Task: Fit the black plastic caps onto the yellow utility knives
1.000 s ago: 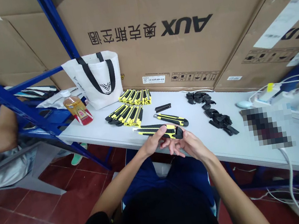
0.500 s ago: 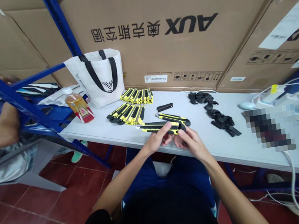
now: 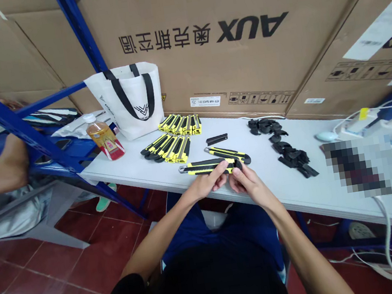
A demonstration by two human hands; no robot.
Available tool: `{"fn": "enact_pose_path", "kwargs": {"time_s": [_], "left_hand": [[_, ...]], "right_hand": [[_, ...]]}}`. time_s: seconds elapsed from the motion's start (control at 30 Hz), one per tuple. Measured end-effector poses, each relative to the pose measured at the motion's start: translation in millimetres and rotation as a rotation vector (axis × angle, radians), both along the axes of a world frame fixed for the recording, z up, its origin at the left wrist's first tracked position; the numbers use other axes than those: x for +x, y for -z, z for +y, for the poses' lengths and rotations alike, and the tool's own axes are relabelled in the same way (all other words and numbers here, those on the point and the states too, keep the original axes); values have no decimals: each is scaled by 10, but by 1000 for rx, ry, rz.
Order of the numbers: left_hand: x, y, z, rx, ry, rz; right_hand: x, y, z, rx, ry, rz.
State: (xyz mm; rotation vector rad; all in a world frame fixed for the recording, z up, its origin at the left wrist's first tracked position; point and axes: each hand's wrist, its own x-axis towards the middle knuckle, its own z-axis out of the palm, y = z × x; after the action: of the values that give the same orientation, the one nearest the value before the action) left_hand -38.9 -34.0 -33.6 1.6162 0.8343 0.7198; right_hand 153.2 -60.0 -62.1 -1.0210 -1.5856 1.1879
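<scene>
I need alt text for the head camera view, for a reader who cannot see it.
Both hands, left hand and right hand, hold a yellow-black utility knife over a white table with more knives and black parts.

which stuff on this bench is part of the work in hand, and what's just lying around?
In the work:
- yellow-and-black utility knife, held by left hand and right hand
- second knife lying beside it
- two rows of finished-looking knives
- pile of black plastic end pieces
- loose black strip

Lying about:
- white tote bag
- amber drink bottle
- white cables
- cardboard boxes
</scene>
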Motion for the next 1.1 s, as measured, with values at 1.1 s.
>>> {"fn": "enact_pose_path", "kwargs": {"time_s": [1.1], "left_hand": [[26, 144, 158, -274, -70, -361]], "right_hand": [[-28, 7, -33, -33, -34, 57]]}}
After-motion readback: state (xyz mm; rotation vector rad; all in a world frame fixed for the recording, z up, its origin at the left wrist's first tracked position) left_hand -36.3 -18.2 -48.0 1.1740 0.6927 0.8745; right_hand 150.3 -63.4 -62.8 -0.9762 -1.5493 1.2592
